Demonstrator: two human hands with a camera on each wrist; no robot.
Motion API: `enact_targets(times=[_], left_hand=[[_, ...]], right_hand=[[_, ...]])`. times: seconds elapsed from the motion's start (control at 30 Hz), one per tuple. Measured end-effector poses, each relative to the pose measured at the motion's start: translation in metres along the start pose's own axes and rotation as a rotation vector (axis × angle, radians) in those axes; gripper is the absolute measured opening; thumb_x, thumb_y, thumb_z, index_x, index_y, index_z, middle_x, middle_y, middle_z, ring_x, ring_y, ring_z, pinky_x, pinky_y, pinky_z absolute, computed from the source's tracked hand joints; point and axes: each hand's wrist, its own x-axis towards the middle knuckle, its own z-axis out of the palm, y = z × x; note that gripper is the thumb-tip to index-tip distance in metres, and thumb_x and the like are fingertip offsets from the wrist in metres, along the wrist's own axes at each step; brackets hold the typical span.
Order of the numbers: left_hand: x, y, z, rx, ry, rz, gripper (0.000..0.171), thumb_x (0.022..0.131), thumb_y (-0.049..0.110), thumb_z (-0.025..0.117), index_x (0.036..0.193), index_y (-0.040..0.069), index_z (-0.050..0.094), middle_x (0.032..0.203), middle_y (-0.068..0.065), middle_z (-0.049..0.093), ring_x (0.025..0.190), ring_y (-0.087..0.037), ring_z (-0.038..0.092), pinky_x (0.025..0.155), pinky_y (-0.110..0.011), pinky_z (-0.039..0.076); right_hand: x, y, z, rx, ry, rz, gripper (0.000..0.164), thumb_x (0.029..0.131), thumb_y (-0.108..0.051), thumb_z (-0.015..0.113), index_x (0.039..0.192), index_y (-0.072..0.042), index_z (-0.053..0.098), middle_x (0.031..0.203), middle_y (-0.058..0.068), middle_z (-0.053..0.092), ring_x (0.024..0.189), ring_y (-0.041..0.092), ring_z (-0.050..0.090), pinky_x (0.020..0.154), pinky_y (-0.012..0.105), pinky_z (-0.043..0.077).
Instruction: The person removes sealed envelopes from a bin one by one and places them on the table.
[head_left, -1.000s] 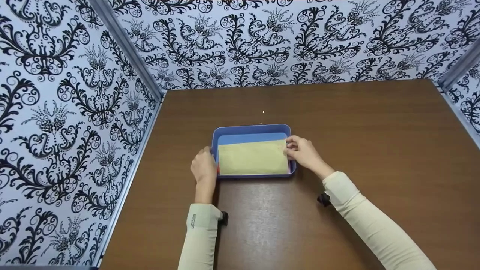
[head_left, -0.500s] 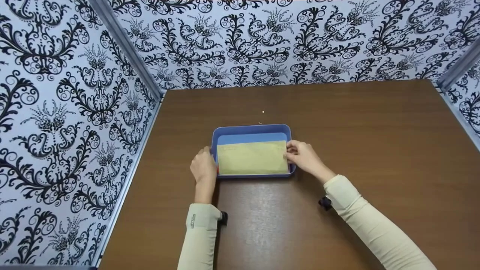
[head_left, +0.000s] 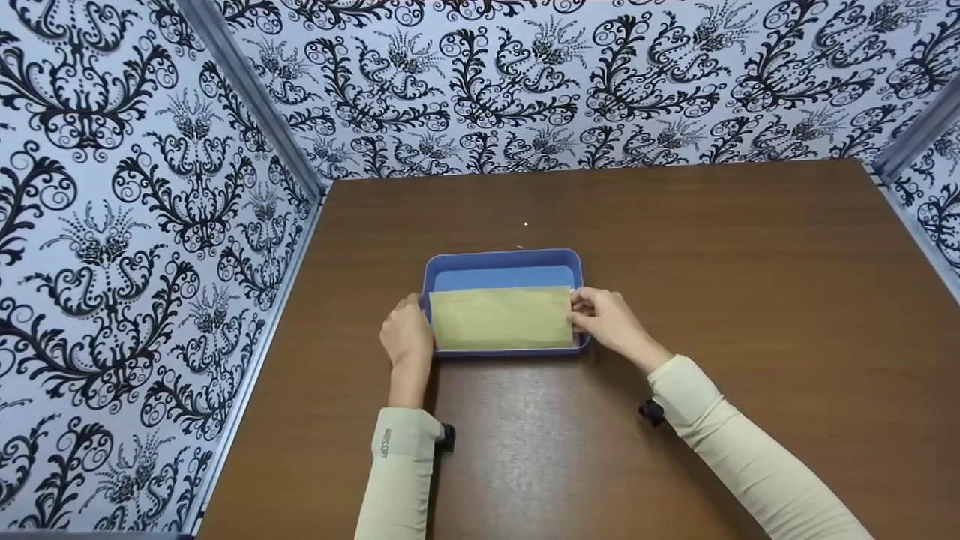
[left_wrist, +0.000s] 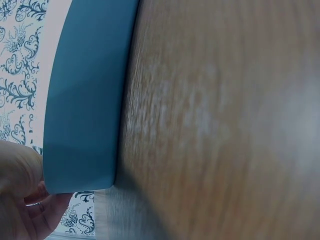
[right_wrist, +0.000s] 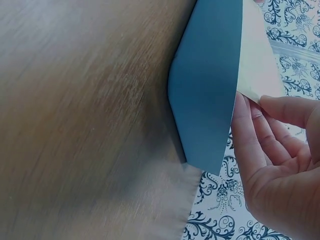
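Note:
A shallow blue tray (head_left: pixel 504 259) sits on the table, and a rectangular piece of yellow paper (head_left: pixel 502 319) covers its near part. At the tray's left wall, my left hand (head_left: pixel 407 330) has its fingers curled round the rim; the left wrist view shows the hand (left_wrist: pixel 22 192) at the tray's corner, partly behind the wall. My right hand (head_left: pixel 607 319) pinches the paper's right edge between thumb and fingertips. In the right wrist view, the thumb lies on the pale paper (right_wrist: pixel 257 60) just above the tray wall (right_wrist: pixel 207 85). What lies under the paper is mostly hidden.
The brown wooden table (head_left: pixel 712 247) extends around the tray. A patterned back wall (head_left: pixel 555 82) and left wall (head_left: pixel 112 247) border it. A tiny white speck (head_left: pixel 526 223) lies behind the tray.
The paper has shifted slightly left and its far edge has come nearer, showing more of the tray floor. My right hand has moved a little nearer with it; the left hand stays put.

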Motion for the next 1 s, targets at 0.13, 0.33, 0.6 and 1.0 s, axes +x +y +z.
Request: enact_targets(times=[0.13, 0.33, 0.6, 1.0], left_hand=[[-0.0006, -0.0004, -0.0005, 0.001, 0.004, 0.007, 0.024, 0.093, 0.013, 0.065, 0.116, 0.012, 0.071, 0.112, -0.01, 0.074, 0.094, -0.041, 0.072, 0.077, -0.053, 0.058], [-0.0013, -0.0001, -0.001, 0.01, 0.015, 0.014, 0.022, 0.092, 0.013, 0.067, 0.114, 0.011, 0.071, 0.107, -0.011, 0.075, 0.091, -0.042, 0.072, 0.075, -0.053, 0.058], [-0.0004, -0.0018, 0.0002, -0.002, 0.003, 0.01, 0.022, 0.093, 0.014, 0.065, 0.114, 0.011, 0.07, 0.108, -0.012, 0.074, 0.092, -0.043, 0.071, 0.077, -0.054, 0.057], [-0.0004, -0.0014, 0.0012, 0.002, 0.025, 0.016, 0.021, 0.092, 0.014, 0.064, 0.112, 0.01, 0.07, 0.105, -0.013, 0.074, 0.09, -0.043, 0.071, 0.076, -0.054, 0.057]], right_hand=[[-0.0008, 0.0015, 0.0014, 0.006, 0.003, -0.012, 0.008, 0.09, -0.001, 0.066, 0.095, 0.005, 0.065, 0.096, 0.022, 0.075, 0.089, 0.032, 0.073, 0.082, 0.043, 0.059], [-0.001, 0.0028, 0.002, 0.015, 0.01, -0.014, 0.006, 0.09, 0.0, 0.065, 0.095, 0.004, 0.065, 0.097, 0.021, 0.075, 0.089, 0.032, 0.073, 0.081, 0.042, 0.059], [-0.001, 0.0016, 0.0031, 0.03, 0.017, -0.018, 0.006, 0.09, -0.002, 0.067, 0.092, 0.003, 0.066, 0.094, 0.019, 0.076, 0.087, 0.029, 0.074, 0.076, 0.035, 0.061], [-0.0026, 0.0003, 0.0027, 0.048, 0.044, -0.034, 0.005, 0.089, -0.001, 0.068, 0.091, 0.004, 0.066, 0.093, 0.021, 0.075, 0.084, 0.028, 0.074, 0.07, 0.028, 0.061]])
